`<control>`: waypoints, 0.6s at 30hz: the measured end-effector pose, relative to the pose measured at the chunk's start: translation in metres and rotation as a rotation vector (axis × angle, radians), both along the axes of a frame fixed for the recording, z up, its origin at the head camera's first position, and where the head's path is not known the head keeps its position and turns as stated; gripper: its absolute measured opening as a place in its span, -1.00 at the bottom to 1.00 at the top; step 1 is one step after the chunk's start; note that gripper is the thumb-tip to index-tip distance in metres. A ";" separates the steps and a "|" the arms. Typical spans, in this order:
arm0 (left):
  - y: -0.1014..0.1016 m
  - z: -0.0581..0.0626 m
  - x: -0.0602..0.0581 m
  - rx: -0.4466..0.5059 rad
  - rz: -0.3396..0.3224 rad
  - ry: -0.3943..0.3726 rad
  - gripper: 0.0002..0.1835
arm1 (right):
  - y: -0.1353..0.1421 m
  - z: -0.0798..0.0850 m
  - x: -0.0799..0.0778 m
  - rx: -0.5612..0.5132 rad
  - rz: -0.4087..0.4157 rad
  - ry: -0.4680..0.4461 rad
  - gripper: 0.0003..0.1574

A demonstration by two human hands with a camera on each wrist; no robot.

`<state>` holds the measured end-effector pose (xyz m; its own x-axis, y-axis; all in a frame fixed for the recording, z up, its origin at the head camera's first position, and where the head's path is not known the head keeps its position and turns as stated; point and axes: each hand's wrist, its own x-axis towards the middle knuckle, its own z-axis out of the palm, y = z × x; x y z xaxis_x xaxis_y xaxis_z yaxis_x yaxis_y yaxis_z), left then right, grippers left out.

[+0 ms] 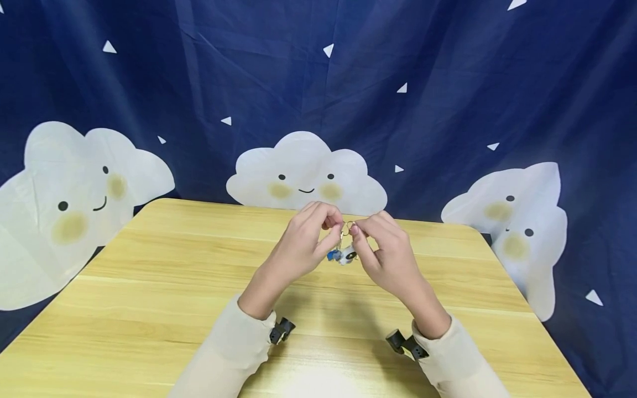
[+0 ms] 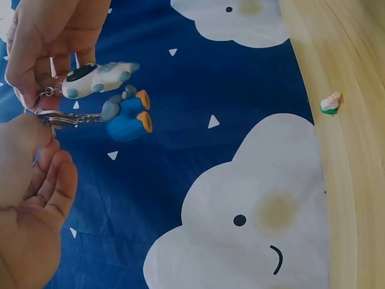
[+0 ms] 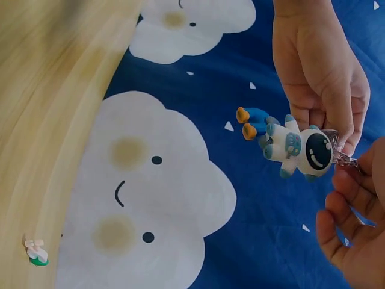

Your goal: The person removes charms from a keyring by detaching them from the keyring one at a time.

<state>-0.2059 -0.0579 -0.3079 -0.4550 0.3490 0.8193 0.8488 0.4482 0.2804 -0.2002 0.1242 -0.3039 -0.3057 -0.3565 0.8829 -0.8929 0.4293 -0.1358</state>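
Observation:
Two figurine keychains hang between my hands over the far part of the table. My left hand pinches the metal clasp of the blue keychain, whose figure has orange feet. With thumb and fingertips, my right hand holds the astronaut keychain by its metal ring. The astronaut is white with a dark visor and light-blue trim. Both sets of fingertips nearly meet at the rings, and they partly cover the metal parts. Whether the two rings are linked I cannot tell.
A small white figure with a green base lies on the wooden table; in the head view it does not show. Beyond the far edge hangs a dark blue curtain with smiling clouds. Black wrist cameras sit on both cream sleeves.

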 end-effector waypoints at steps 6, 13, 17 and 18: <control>0.001 0.000 0.001 0.014 -0.013 -0.024 -0.92 | -0.001 0.002 0.003 0.001 0.015 0.013 -0.78; 0.001 0.000 0.001 -0.008 -0.018 -0.027 -0.93 | -0.001 0.003 0.005 0.000 0.018 0.004 -0.76; 0.001 0.001 0.001 -0.017 -0.034 0.003 -0.94 | 0.000 0.004 0.007 -0.010 0.011 -0.024 -0.76; 0.001 0.001 0.002 -0.021 -0.038 0.017 -0.95 | 0.001 0.005 0.007 -0.016 0.011 -0.033 -0.76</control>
